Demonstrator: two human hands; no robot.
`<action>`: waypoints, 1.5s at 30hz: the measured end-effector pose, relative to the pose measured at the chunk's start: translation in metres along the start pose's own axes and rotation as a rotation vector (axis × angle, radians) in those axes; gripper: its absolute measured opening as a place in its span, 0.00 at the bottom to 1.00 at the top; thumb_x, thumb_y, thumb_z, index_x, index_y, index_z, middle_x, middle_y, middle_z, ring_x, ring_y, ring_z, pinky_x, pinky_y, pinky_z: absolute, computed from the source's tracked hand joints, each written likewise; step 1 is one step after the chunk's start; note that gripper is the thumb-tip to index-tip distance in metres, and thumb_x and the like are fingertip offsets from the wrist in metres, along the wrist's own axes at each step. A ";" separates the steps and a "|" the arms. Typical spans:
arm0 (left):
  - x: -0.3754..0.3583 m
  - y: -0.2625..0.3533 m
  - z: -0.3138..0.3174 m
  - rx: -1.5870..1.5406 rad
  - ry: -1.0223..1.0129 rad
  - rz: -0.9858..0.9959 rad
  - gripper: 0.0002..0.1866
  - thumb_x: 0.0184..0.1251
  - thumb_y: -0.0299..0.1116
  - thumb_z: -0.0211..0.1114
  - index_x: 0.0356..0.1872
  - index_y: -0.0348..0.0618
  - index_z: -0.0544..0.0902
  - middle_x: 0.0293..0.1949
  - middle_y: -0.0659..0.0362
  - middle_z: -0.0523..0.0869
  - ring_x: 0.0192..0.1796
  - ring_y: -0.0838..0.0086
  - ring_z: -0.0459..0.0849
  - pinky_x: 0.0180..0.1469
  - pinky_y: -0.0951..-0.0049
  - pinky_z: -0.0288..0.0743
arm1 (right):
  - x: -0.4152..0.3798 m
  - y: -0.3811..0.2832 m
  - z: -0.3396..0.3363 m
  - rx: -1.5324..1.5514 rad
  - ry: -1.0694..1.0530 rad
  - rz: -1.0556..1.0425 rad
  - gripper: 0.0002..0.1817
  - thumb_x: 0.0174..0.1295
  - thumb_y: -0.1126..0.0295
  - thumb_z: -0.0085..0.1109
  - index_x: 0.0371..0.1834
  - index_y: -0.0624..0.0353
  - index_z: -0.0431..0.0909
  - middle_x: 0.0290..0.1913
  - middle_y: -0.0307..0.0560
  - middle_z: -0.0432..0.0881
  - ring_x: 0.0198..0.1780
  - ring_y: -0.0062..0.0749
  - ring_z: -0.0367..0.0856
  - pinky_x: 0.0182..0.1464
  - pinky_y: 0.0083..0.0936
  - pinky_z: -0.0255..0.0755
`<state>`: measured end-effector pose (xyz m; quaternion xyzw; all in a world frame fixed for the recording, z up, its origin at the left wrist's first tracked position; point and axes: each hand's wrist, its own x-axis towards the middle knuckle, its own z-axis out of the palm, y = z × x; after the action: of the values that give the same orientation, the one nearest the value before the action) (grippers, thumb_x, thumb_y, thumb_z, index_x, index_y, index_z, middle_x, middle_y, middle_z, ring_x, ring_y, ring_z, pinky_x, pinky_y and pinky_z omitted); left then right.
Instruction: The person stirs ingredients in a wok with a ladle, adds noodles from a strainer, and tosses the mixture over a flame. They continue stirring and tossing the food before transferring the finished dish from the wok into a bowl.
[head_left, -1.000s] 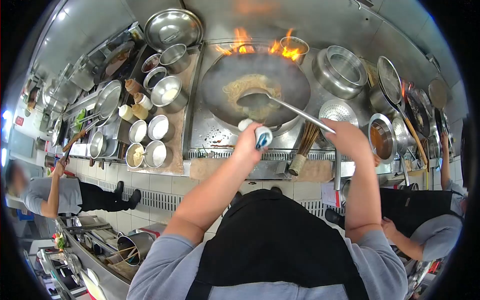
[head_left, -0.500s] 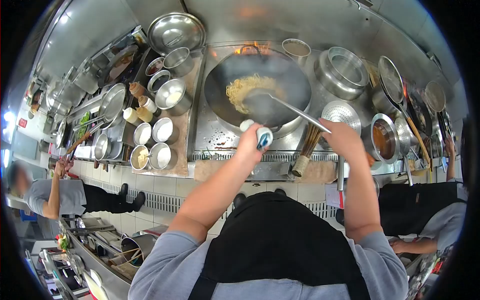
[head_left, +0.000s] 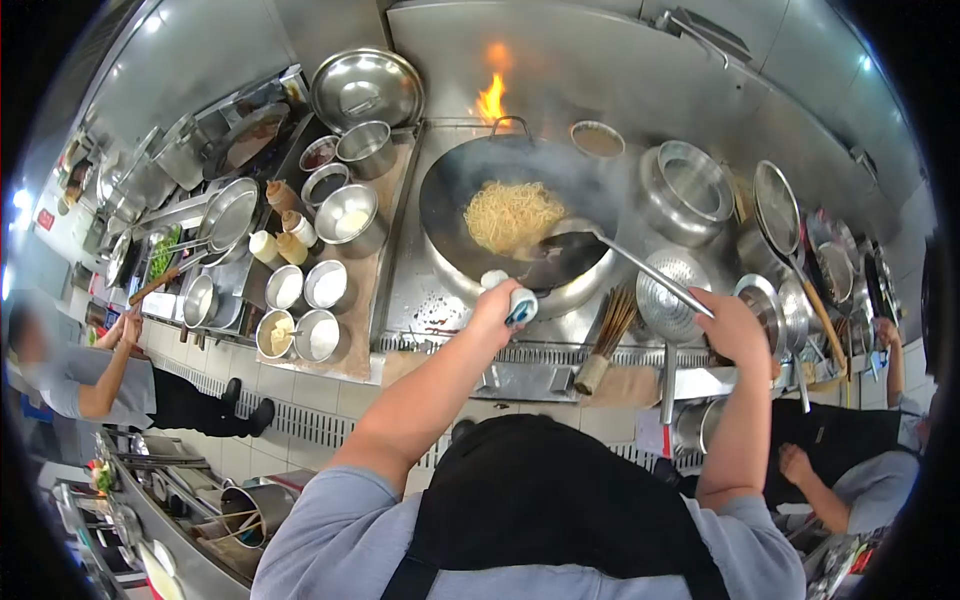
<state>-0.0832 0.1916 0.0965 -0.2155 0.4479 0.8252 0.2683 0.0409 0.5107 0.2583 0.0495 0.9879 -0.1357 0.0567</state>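
A large dark wok (head_left: 455, 215) sits on the burner with a mound of noodles (head_left: 512, 216) in its middle. My left hand (head_left: 492, 312) is closed around a white and blue cloth (head_left: 521, 305) at the wok's near rim. My right hand (head_left: 732, 325) grips the handle end of a long metal ladle (head_left: 650, 270). The ladle's bowl rests inside the wok, at the right edge of the noodles. Flames (head_left: 491, 98) rise behind the wok's far loop handle.
Metal pots of white ingredients (head_left: 326, 284) and squeeze bottles (head_left: 292, 248) stand left. A bamboo brush (head_left: 606, 345), a perforated skimmer (head_left: 672, 300) and a large pot (head_left: 688, 195) are at right. Co-workers (head_left: 105, 385) (head_left: 850, 450) stand at both sides.
The ladle has moved right, from over the noodles to their right edge, and my right hand has drawn back to the right. The noodles now lie in a rounder mound; the flame is taller.
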 end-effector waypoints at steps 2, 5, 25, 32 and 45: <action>0.013 0.002 -0.003 0.099 0.082 -0.013 0.06 0.58 0.38 0.60 0.30 0.49 0.76 0.22 0.62 0.79 0.23 0.72 0.77 0.18 0.71 0.63 | 0.028 -0.003 0.034 0.091 0.168 0.125 0.21 0.61 0.66 0.55 0.59 0.50 0.74 0.53 0.57 0.78 0.54 0.52 0.76 0.54 0.39 0.70; 0.023 -0.001 -0.005 0.079 0.065 -0.045 0.06 0.58 0.40 0.61 0.30 0.53 0.76 0.23 0.64 0.78 0.23 0.73 0.75 0.21 0.71 0.62 | 0.073 -0.032 0.117 0.038 0.117 0.211 0.26 0.64 0.65 0.48 0.66 0.60 0.63 0.47 0.61 0.81 0.46 0.55 0.80 0.48 0.46 0.73; -0.071 -0.009 -0.109 -0.171 -0.140 -0.109 0.13 0.64 0.44 0.63 0.41 0.48 0.79 0.33 0.63 0.83 0.31 0.75 0.80 0.30 0.75 0.73 | 0.130 -0.096 0.121 0.104 -0.095 -0.165 0.31 0.60 0.67 0.54 0.69 0.44 0.60 0.44 0.62 0.79 0.44 0.51 0.81 0.48 0.39 0.75; -0.076 -0.024 -0.138 -0.135 -0.157 -0.014 0.12 0.64 0.38 0.65 0.44 0.45 0.78 0.35 0.62 0.82 0.33 0.76 0.81 0.32 0.75 0.75 | 0.068 -0.078 0.124 -0.235 -0.039 -0.034 0.39 0.60 0.65 0.57 0.73 0.40 0.50 0.52 0.56 0.69 0.48 0.55 0.78 0.49 0.44 0.75; -0.093 -0.006 -0.076 0.112 -0.096 0.203 0.27 0.67 0.57 0.56 0.50 0.42 0.76 0.39 0.59 0.82 0.39 0.73 0.80 0.40 0.72 0.73 | -0.014 -0.247 0.195 0.567 0.215 -0.303 0.36 0.64 0.57 0.55 0.71 0.62 0.53 0.71 0.62 0.56 0.72 0.53 0.55 0.71 0.37 0.51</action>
<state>0.0004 0.1064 0.1094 -0.1142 0.4995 0.8311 0.2162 0.0461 0.2195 0.1379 -0.0702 0.9073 -0.4058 -0.0846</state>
